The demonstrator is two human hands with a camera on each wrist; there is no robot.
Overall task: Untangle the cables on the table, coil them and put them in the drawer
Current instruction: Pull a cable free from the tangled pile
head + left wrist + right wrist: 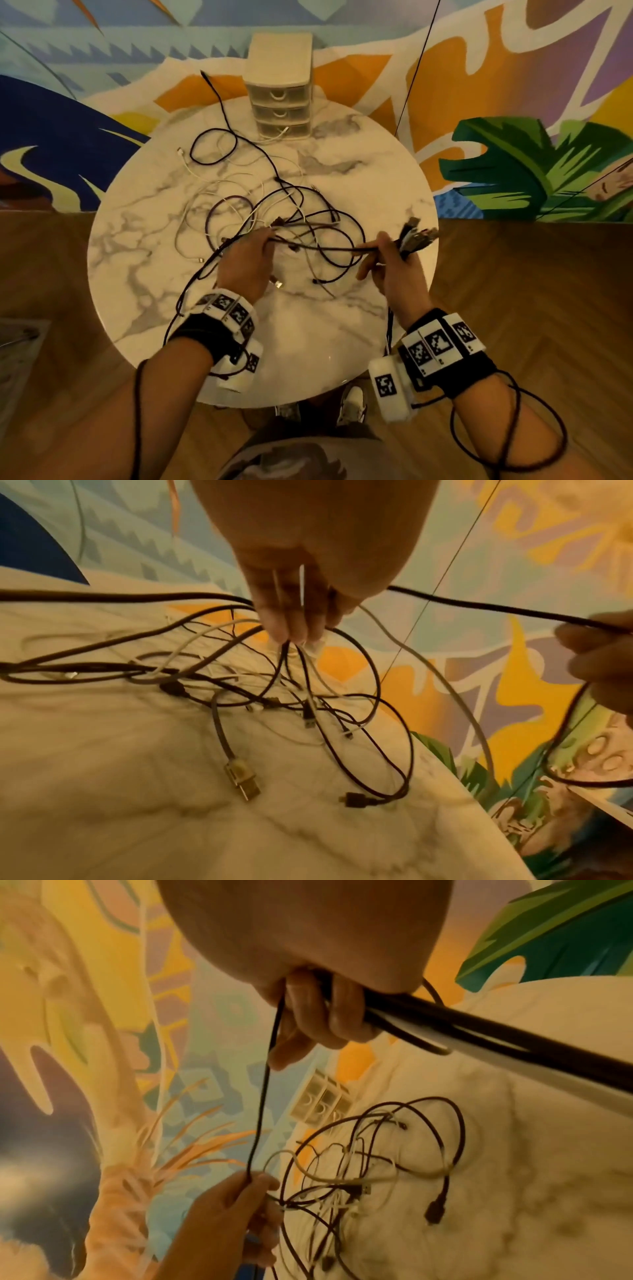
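I count two hands: my left hand (244, 260) and my right hand (394, 265). There is one round marble table (342, 329) and, at its far edge, one small drawer unit (280, 58) with three drawers stacked in it. The tangle of cables (274, 212) in the middle of the table I cannot count exactly; it mixes several dark cables with several white ones, and the strands cross too much to separate. In the left wrist view I make out at least two loose plugs lying near the table's near edge: one large USB plug (242, 779) and one small dark plug (352, 799). A bunch of connector ends (416, 233) sticks out near the right edge, number unclear.
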